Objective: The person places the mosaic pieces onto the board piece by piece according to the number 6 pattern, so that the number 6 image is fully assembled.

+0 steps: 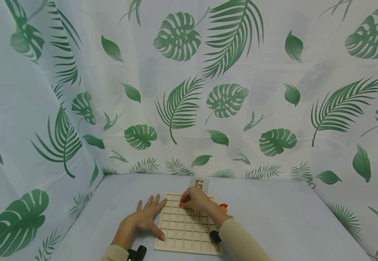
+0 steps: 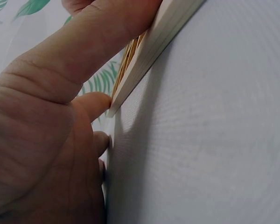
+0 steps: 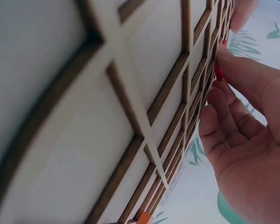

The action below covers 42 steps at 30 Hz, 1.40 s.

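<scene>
A pale wooden board (image 1: 179, 233) with a grid of square cells lies on the table. My right hand (image 1: 198, 199) reaches over its far part and pinches a small red piece (image 3: 219, 71) between thumb and fingers, at the grid's surface. Another bit of red shows just beyond the thumb; whether it belongs to the same piece I cannot tell. Along the board's left side, my left hand (image 1: 145, 217) is spread with fingers straight. Its thumb rests on the board's edge (image 2: 151, 53), and the index fingertip touches near the far left corner.
Behind the board lies a gridded card (image 1: 205, 183) with coloured squares. Red and orange pieces (image 1: 223, 207) sit by the board's right side, with a green piece (image 1: 231, 216) partly hidden by the right forearm. A leaf-patterned cloth (image 1: 182, 152) hangs behind the table.
</scene>
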Each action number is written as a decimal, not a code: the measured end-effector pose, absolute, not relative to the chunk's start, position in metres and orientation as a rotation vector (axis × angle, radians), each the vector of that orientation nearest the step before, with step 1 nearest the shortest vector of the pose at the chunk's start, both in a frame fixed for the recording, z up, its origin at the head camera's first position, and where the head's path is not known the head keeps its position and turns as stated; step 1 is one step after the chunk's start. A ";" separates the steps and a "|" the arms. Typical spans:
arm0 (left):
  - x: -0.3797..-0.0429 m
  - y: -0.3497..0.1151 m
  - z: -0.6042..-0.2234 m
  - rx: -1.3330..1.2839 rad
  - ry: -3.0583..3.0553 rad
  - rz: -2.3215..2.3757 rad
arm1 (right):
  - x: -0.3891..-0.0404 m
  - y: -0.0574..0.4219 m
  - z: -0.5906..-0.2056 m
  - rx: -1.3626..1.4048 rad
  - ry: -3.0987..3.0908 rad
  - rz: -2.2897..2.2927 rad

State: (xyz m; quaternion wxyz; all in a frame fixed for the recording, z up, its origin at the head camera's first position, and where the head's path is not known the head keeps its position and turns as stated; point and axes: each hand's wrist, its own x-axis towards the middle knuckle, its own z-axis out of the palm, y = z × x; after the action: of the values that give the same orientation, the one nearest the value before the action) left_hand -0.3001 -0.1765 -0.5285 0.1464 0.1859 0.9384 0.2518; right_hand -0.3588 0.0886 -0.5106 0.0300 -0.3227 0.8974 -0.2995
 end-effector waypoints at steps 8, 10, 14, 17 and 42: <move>-0.300 -0.176 -0.530 0.535 2.703 0.722 | -0.356 0.088 -0.508 -0.995 2.780 -0.877; -0.300 -0.176 -0.529 0.538 2.703 0.724 | -0.355 0.087 -0.508 -0.987 2.783 -0.858; -0.299 -0.176 -0.528 0.545 2.701 0.727 | -0.354 0.086 -0.506 -0.988 2.795 -0.824; -0.299 -0.176 -0.529 0.541 2.701 0.726 | -0.353 0.083 -0.504 -1.039 2.811 -0.767; -0.300 -0.174 -0.529 0.519 2.711 0.716 | -0.332 0.126 -0.479 -0.976 2.919 -0.882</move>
State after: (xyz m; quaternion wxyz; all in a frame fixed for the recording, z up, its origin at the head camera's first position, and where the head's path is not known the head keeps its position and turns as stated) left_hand -0.3001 -0.1736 -0.5285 0.1447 0.1802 0.9407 0.2483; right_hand -0.3318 0.1259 -0.4791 -0.0303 -0.3047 0.9112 -0.2755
